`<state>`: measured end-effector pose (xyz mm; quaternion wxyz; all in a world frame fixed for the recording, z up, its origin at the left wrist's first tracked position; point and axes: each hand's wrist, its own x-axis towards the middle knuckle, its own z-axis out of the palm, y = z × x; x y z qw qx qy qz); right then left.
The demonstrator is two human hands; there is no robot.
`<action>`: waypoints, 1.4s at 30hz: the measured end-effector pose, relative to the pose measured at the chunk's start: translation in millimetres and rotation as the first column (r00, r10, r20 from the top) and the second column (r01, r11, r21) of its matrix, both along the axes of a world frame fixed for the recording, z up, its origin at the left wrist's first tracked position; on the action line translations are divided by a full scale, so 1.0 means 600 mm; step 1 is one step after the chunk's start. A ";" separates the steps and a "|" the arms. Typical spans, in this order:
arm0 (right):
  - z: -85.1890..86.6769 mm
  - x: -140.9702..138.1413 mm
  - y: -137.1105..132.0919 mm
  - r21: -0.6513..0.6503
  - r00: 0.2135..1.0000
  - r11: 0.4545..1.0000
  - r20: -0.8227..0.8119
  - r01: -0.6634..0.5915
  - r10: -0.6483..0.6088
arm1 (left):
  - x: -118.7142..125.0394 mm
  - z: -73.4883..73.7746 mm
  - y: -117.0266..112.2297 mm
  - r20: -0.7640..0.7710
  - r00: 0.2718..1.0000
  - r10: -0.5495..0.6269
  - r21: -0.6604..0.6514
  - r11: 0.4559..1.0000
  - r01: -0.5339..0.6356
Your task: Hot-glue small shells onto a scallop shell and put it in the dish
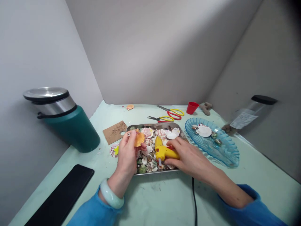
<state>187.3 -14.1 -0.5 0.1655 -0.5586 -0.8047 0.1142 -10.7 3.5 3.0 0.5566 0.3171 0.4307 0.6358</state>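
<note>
Right hand [180, 153] has the glue gun [164, 153] by its grip over the tray [155, 172], barrel roughly near-to-far along the table [155, 201]. Left hand [128, 152] pinches the orange shell [139, 139] just left of the barrel, not touching. Scissors [160, 119] lie past the tray's far edge.

The left hand [127, 153] pinched an orange scallop shell [139, 140] and the right hand [189, 156] gripped a yellow glue gun [166, 153], both above a metal tray [160, 172] of shells [144, 160]. Beyond them lay two pairs of scissors [159, 119]; a blue dish [225, 154] sat right of the hands, a green bottle [72, 129] to their left.
</note>
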 end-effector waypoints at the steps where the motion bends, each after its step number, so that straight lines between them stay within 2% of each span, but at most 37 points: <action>1: 0.000 0.001 -0.002 -0.024 0.999 0.999 0.043 0.021 -0.020 | 0.000 -0.001 0.000 -0.002 1.000 -0.007 0.012 1.000 0.007; 4: 0.002 0.005 -0.005 -0.073 0.999 0.997 0.042 0.037 -0.034 | 0.000 -0.005 0.001 -0.023 0.999 -0.031 0.038 0.999 0.032; 7: 0.010 0.016 0.000 -0.077 0.977 0.997 -0.209 0.021 -0.037 | -0.001 -0.010 0.003 -0.061 0.997 -0.053 0.041 0.998 0.056; 9: 0.013 0.026 0.004 -0.077 0.878 0.995 -0.470 0.061 -0.090 | 0.000 -0.012 0.005 -0.089 0.993 -0.075 0.036 0.996 0.078; 11: 0.013 0.034 0.006 -0.147 0.718 0.989 -0.687 0.016 -0.114 | 0.001 -0.014 0.005 -0.120 0.986 -0.114 0.026 0.993 0.118; 13: 0.008 0.034 0.005 -0.174 0.602 0.976 -0.796 -0.129 -0.062 | 0.003 -0.015 0.004 -0.156 0.974 -0.165 0.008 0.986 0.168; 14: 0.005 0.031 0.002 -0.166 0.579 0.967 -0.815 -0.191 -0.025 | 0.005 -0.015 0.003 -0.177 0.967 -0.184 -0.006 0.983 0.186; 15: 0.001 0.027 0.000 -0.159 0.569 0.967 -0.822 -0.201 -0.017 | 0.006 -0.015 0.002 -0.199 0.960 -0.194 -0.020 0.981 0.194; 18: -0.011 0.016 -0.008 -0.174 0.576 0.970 -0.816 -0.172 -0.044 | 0.009 -0.015 -0.002 -0.269 0.946 -0.182 -0.039 0.983 0.178; 20: -0.017 0.014 -0.011 -0.188 0.611 0.961 -0.791 -0.204 -0.025 | 0.010 -0.014 -0.004 -0.308 0.935 -0.178 -0.043 0.984 0.174; 25: -0.020 0.024 -0.013 -0.148 0.704 0.955 -0.706 -0.258 0.081 | 0.009 -0.018 -0.006 -0.380 0.913 -0.146 -0.035 0.989 0.144; 28: -0.014 0.027 -0.011 -0.112 0.742 0.934 -0.641 -0.340 0.193 | 0.009 -0.021 -0.005 -0.380 0.914 -0.145 -0.049 0.989 0.136; 30: -0.011 0.027 -0.010 -0.111 0.764 0.930 -0.608 -0.351 0.216 | 0.009 -0.021 -0.005 -0.363 0.921 -0.143 -0.053 0.990 0.133; 34: -0.011 0.028 -0.006 -0.073 0.782 0.945 -0.583 -0.319 0.219 | 0.010 -0.020 -0.004 -0.343 0.932 -0.114 -0.045 0.993 0.106; 42: -0.007 0.022 -0.005 -0.061 0.792 0.938 -0.556 -0.342 0.253 | 0.012 -0.019 -0.004 -0.340 0.932 -0.127 -0.040 0.992 0.121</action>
